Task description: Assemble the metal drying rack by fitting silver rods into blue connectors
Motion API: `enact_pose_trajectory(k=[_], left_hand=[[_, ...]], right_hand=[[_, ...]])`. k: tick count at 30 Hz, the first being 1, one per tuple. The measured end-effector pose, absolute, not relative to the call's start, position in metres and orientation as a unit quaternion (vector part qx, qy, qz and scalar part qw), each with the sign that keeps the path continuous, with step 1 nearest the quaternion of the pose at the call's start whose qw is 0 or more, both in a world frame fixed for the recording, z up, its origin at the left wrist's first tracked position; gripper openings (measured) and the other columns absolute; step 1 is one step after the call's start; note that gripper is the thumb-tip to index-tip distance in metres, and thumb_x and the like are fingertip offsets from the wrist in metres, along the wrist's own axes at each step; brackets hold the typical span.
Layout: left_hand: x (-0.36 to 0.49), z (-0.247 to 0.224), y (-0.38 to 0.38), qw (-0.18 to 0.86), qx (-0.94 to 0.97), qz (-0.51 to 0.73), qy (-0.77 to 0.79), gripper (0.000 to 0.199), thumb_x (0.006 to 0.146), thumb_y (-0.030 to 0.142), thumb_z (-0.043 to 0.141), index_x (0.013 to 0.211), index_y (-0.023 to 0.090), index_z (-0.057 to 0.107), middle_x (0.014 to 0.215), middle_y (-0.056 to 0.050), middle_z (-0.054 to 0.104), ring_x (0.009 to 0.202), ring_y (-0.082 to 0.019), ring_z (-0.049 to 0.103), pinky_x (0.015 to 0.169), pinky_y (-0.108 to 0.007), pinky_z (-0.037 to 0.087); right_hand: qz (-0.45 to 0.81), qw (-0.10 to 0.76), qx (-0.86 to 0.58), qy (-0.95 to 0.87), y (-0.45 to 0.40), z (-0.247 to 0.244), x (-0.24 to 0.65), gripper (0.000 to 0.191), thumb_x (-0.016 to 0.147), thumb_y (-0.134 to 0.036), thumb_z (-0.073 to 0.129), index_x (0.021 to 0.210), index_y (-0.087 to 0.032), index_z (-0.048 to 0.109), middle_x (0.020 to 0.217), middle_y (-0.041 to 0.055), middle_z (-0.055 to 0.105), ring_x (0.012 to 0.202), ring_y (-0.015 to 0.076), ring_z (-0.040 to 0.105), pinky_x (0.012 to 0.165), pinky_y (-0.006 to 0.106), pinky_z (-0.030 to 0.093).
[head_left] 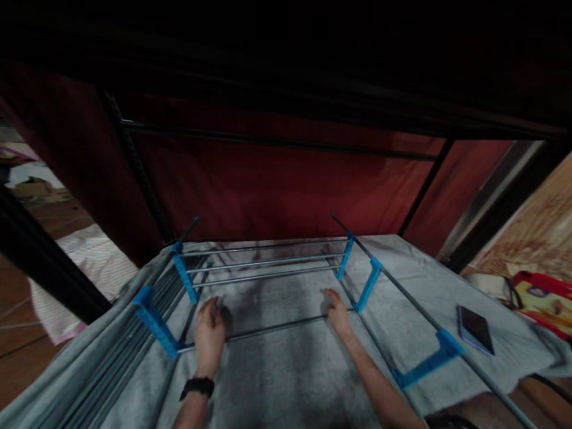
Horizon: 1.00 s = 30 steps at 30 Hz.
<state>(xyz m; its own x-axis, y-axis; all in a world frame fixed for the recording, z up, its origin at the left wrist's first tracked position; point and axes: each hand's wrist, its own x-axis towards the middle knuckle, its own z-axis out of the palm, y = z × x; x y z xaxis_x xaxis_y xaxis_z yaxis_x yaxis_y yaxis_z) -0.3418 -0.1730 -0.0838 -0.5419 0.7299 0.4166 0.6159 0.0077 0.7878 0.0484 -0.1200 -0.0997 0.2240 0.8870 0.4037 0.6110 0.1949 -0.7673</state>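
Note:
A rack frame of grey metal rods (268, 275) with blue plastic brackets (183, 279) lies on a grey cloth. My left hand (209, 333), with a black band on its wrist, hovers beside the left brackets, over the near cross rod (277, 328). Its fingers are loosely curled, with the thumb apart. Close to the right brackets (369, 286), my right hand (338, 314) is over the other end of that rod, index finger stretched out and thumb apart. Neither hand visibly grips a rod. Several rods span the frame's far end between the blue brackets.
Several loose metal rods (120, 363) lie along the left side of the cloth (286, 381). A phone (475, 329) rests at the right, near a red and yellow package (545, 301). Dark metal posts (136, 164) and a red panel (286, 190) stand behind.

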Motion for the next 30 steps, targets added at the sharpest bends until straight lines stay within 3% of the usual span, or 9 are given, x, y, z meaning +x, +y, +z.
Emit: enact_pose_trajectory(k=[3, 5, 8, 12, 16, 24, 30], left_hand=[[-0.311, -0.11, -0.207, 0.111, 0.647, 0.421, 0.626, 0.041, 0.093, 0.035, 0.048, 0.125, 0.023, 0.071, 0.129, -0.011, 0.073, 0.125, -0.029, 0.066, 0.115, -0.046, 0.048], [-0.298, -0.118, -0.222, 0.112, 0.705, 0.342, 0.611, 0.04, 0.095, 0.034, 0.048, 0.126, 0.025, 0.072, 0.13, -0.009, 0.074, 0.125, -0.029, 0.065, 0.119, -0.049, 0.044], [-0.287, -0.109, -0.229, 0.084, 0.726, 0.225, 0.644, 0.046, 0.096, 0.021, 0.043, 0.131, 0.025, 0.071, 0.133, -0.009, 0.072, 0.127, -0.028, 0.062, 0.12, -0.05, 0.04], [-0.283, -0.084, -0.229, 0.095, 0.731, 0.127, 0.664, 0.053, 0.093, 0.007, 0.037, 0.131, 0.021, 0.071, 0.13, -0.011, 0.071, 0.123, -0.026, 0.061, 0.111, -0.042, 0.044], [-0.281, -0.076, -0.231, 0.097, 0.742, 0.118, 0.653, 0.049, 0.096, 0.007, 0.036, 0.13, 0.02, 0.07, 0.126, -0.011, 0.069, 0.119, -0.026, 0.059, 0.108, -0.04, 0.043], [-0.282, -0.083, -0.234, 0.122, 0.746, 0.141, 0.639, 0.05, 0.096, 0.005, 0.035, 0.13, 0.019, 0.069, 0.122, -0.012, 0.069, 0.114, -0.026, 0.059, 0.105, -0.041, 0.041], [-0.284, -0.09, -0.236, 0.106, 0.757, 0.182, 0.619, 0.047, 0.095, 0.005, 0.042, 0.129, 0.023, 0.07, 0.118, -0.009, 0.071, 0.114, -0.024, 0.061, 0.106, -0.042, 0.044]], right_hand=[[0.131, 0.412, -0.579, -0.691, -0.166, -0.127, 0.038, 0.06, 0.069, -0.003, 0.044, 0.115, -0.023, 0.077, 0.118, 0.0075, 0.076, 0.116, 0.0229, 0.068, 0.108, 0.042, 0.053], [0.095, 0.356, -0.567, -0.737, -0.181, -0.133, 0.039, 0.063, 0.075, 0.0, 0.042, 0.124, -0.024, 0.074, 0.122, 0.0087, 0.074, 0.118, 0.0237, 0.066, 0.114, 0.047, 0.048], [0.06, 0.294, -0.555, -0.776, -0.184, -0.128, 0.046, 0.057, 0.083, -0.001, 0.041, 0.125, -0.025, 0.072, 0.119, 0.0091, 0.073, 0.113, 0.0233, 0.066, 0.118, 0.049, 0.042], [0.051, 0.27, -0.539, -0.796, -0.175, -0.124, 0.055, 0.039, 0.092, -0.011, 0.044, 0.11, -0.025, 0.075, 0.106, 0.009, 0.071, 0.106, 0.0254, 0.065, 0.104, 0.044, 0.051], [0.049, 0.293, -0.52, -0.801, -0.17, -0.137, 0.062, 0.03, 0.096, -0.02, 0.046, 0.108, -0.024, 0.073, 0.106, 0.0105, 0.069, 0.104, 0.028, 0.066, 0.098, 0.046, 0.053], [0.106, 0.293, -0.482, -0.819, -0.161, -0.142, 0.076, 0.031, 0.097, -0.028, 0.044, 0.106, -0.027, 0.074, 0.103, 0.0095, 0.07, 0.096, 0.0274, 0.069, 0.091, 0.046, 0.057], [0.095, 0.277, -0.469, -0.833, -0.162, -0.149, 0.083, 0.031, 0.098, -0.03, 0.046, 0.11, -0.028, 0.074, 0.105, 0.0088, 0.072, 0.099, 0.0261, 0.071, 0.093, 0.045, 0.057]])
